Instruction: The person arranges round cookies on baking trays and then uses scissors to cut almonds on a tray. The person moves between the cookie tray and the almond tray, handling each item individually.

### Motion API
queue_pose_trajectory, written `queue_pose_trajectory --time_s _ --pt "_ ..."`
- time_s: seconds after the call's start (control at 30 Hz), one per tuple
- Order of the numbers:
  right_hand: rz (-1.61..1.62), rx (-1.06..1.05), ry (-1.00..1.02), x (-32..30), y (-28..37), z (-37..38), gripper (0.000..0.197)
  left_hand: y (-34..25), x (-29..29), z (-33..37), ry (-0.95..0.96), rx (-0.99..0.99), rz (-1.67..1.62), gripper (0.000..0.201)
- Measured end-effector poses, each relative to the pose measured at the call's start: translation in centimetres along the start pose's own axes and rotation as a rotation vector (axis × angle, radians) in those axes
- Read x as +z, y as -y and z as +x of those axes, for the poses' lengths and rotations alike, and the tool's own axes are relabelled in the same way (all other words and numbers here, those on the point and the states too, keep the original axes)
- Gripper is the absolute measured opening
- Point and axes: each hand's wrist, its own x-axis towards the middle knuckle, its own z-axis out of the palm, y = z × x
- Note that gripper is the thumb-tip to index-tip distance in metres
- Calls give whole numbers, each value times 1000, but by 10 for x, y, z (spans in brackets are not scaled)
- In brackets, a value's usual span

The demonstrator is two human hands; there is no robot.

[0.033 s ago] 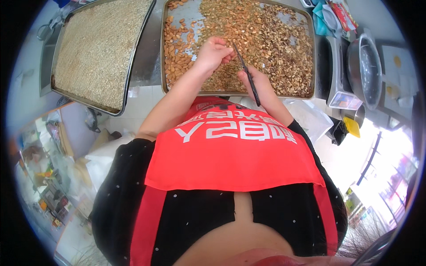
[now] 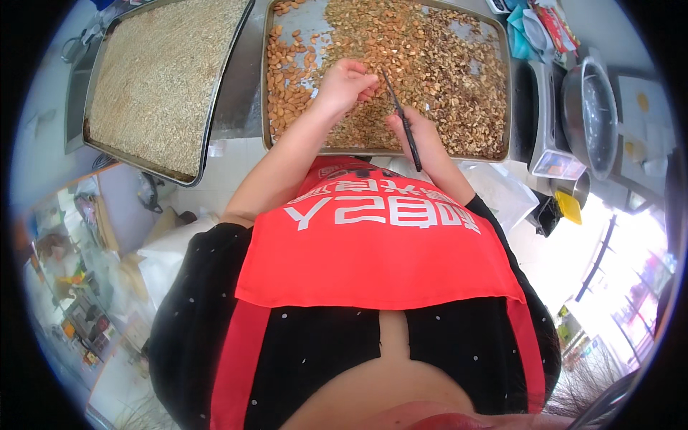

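Observation:
My left hand (image 2: 349, 84) hovers over the middle of a metal baking tray (image 2: 510, 93), fingertips pinched together. Whatever it holds, if anything, is too small to make out. In my right hand (image 2: 418, 132), at the tray's near edge, is a slim black tool (image 2: 403, 118), long and narrow like tweezers or a knife; its exact kind does not show. It slants up toward my left fingertips, and its upper end stays a little apart from them. The tray bears almonds (image 2: 288, 97) on the left, greenish seeds with nut pieces (image 2: 369, 39) in the middle, and chopped walnut-like bits (image 2: 466, 107) on the right.
At the left stands a second tray (image 2: 204, 154), spread with pale oat-like flakes (image 2: 161, 79). To the right are a scale (image 2: 557, 163) and a metal bowl (image 2: 596, 115). Packets and a white scoop (image 2: 537, 30) lie at the far right.
The upper end of the black tool has tilted slightly to the right, away from my left fingertips. Both hands stay nearly where they were.

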Motion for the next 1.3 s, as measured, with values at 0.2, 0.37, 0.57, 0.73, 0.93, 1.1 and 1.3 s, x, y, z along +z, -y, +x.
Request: queue_pose_trajectory --time_s 0.2,0.37,0.57,0.73,0.93,1.1,1.3 --pt "-100 34 -43 -3 -3 2 32 28 -82 55 -529 488 1015 19" --pt "-23 -23 -56 6 -8 0 33 23 -99 75 -488 355 1245 18" --pt "30 -17 -62 7 -13 2 32 30 -100 82 -454 465 1339 14" --pt "27 -44 -89 10 -21 4 32 29 -102 77 -372 445 1269 12" --pt "49 -23 -54 4 -8 1 31 20 -110 77 -269 103 -228 12" --pt "190 28 -29 3 -13 5 29 11 -91 53 394 -74 -1118 13" --pt "57 -61 -92 -8 -2 6 35 -7 -38 20 165 -91 -773 11"
